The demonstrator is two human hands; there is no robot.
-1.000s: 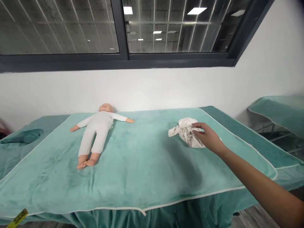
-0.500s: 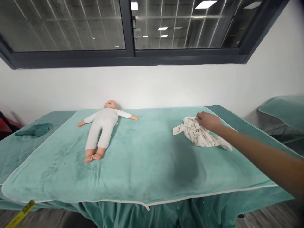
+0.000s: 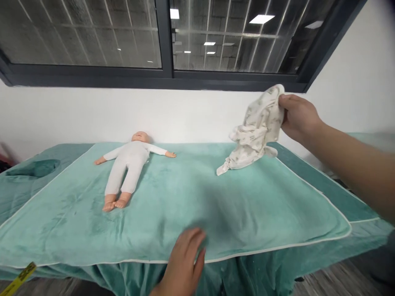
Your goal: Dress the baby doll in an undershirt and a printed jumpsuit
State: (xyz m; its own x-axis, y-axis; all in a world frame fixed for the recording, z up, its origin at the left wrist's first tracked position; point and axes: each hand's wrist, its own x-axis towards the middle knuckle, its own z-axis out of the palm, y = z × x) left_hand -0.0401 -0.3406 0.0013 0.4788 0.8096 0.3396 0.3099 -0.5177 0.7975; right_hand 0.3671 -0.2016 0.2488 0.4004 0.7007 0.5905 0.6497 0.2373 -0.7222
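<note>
My right hand (image 3: 298, 117) is closed on one end of a white patterned baby garment (image 3: 254, 131) and holds it up in the air; its lower end hangs just above the blanket. My left hand (image 3: 184, 263) reaches in from below with its fingers stretched out, open, over the front edge of the teal blanket (image 3: 173, 205). A baby doll (image 3: 128, 164) in a white suit lies on its back at the far left of the blanket, arms spread, well away from both hands.
The blanket covers a bed with a darker teal sheet (image 3: 314, 164) against a white wall under a dark window. A second teal-covered bed (image 3: 370, 137) stands at the right. A dark teal pillow (image 3: 33, 168) lies at the far left. A yellow tag (image 3: 18, 279) hangs at the bottom left.
My right hand has taken hold of the garment and lifted it off the blanket, up and to the right. My left hand has come into view at the front edge.
</note>
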